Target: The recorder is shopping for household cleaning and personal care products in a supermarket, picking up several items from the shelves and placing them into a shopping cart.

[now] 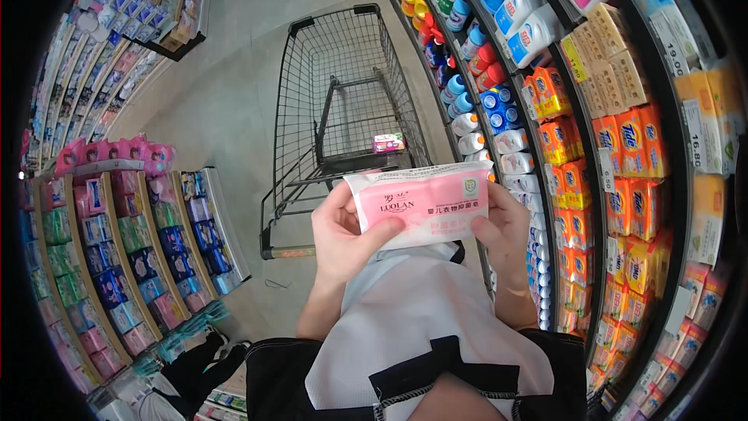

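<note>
Between my two hands is a pink and white wrapped pack of laundry soap (426,202), its printed face turned up towards me. My left hand (353,228) grips its left end, thumb on the front and fingers behind. At the other end, my right hand (502,222) holds it the same way, the thumb on the lower right of the face. Just beyond the pack stands a black wire shopping cart (350,52). A small pink and white package (388,142) lies inside it, near the handle end.
To the right, tall shelves hold orange Tide soap packs (631,140), brown paper-like packs (608,61) and detergent bottles (532,35). Shelves of packaged goods (111,257) line the left. A person in dark trousers (201,368) is at the lower left. Grey floor (234,99) runs between.
</note>
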The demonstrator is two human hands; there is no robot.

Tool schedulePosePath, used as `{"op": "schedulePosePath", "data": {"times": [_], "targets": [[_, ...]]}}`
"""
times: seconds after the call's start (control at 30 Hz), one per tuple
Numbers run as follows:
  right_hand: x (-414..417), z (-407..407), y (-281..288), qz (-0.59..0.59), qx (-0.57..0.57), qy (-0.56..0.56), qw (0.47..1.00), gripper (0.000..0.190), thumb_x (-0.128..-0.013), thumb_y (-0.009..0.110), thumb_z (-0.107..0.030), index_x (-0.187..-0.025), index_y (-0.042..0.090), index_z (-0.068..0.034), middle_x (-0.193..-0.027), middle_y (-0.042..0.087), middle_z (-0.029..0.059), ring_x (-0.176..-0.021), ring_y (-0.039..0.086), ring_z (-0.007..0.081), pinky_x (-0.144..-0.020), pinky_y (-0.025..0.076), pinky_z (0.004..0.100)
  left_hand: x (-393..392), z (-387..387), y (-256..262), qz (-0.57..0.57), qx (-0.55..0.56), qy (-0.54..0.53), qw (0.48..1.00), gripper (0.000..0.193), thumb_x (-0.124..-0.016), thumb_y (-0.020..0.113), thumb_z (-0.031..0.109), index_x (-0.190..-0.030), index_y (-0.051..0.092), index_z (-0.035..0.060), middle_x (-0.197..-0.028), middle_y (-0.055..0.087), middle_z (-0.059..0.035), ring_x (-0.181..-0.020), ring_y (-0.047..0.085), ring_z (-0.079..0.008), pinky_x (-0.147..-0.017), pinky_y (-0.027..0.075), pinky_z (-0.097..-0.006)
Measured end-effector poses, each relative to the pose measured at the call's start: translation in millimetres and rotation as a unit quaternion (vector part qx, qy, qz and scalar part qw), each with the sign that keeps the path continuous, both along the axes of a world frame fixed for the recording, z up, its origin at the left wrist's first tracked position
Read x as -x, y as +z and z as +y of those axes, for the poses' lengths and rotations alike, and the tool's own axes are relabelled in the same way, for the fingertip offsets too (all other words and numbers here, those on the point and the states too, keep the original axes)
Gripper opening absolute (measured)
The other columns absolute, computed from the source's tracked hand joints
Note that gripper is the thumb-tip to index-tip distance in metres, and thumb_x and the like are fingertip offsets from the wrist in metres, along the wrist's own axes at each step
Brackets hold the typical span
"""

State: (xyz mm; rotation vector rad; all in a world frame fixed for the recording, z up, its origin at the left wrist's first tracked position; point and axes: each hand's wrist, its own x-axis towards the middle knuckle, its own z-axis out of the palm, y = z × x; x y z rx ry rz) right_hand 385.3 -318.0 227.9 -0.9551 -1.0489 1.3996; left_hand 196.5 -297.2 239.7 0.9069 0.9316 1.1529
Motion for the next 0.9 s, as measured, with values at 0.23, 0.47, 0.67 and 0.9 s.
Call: {"op": "schedulePosePath", "data": {"times": [0.23,0.47,0.67,0.9], "targets": [[24.2,16.2,0.5,-0.032,-0.007,0.019,0.999,0.044,-0.073,0.05,-0.001,-0.111,0.033,0.013,-0.098,0.051,0.018,-0.088,0.051,0.0179,-0.076,0.041,0.0264,26.4,8.5,-2.7,-0.036,-0.024,0.036,0.998,0.046,-0.067,0.058,-0.007,-0.108,0.038,-0.0081,-0.092,0.056,-0.013,-0.083,0.054,-0.0136,-0.071,0.044,-0.0238],[39.6,28.2,1.3,-0.044,-0.015,-0.023,0.999,0.043,-0.069,0.052,0.001,-0.107,0.037,0.013,-0.09,0.053,0.0136,-0.079,0.052,0.0147,-0.07,0.042,0.0239,37.1,18.1,-7.3,-0.088,0.025,0.019,0.996,0.044,-0.069,0.056,-0.005,-0.108,0.038,-0.0074,-0.095,0.054,-0.0131,-0.085,0.054,-0.0141,-0.074,0.043,-0.0253],[47.8,38.6,2.4,-0.052,-0.019,-0.071,0.996,0.041,-0.065,0.054,0.003,-0.104,0.041,0.011,-0.085,0.053,0.0111,-0.075,0.05,0.0146,-0.067,0.041,0.0251,34.9,26.9,-20.6,-0.113,0.083,0.022,0.99,0.046,-0.071,0.056,0.005,-0.111,0.036,-0.0067,-0.1,0.052,-0.0142,-0.09,0.052,-0.0175,-0.076,0.043,-0.0288],[64.8,37.0,27.8,-0.364,-0.321,-0.087,0.87,0.036,-0.055,0.059,0.001,-0.091,0.055,-0.002,-0.088,0.051,0.009,-0.073,0.048,0.0203,-0.066,0.04,0.0256,10.5,30.8,-19.5,-0.347,0.09,0.01,0.933,0.067,-0.076,0.039,0.052,-0.12,0.025,0.0048,-0.127,0.022,-0.0169,-0.116,0.025,-0.0283,-0.083,0.038,-0.0449]]}}
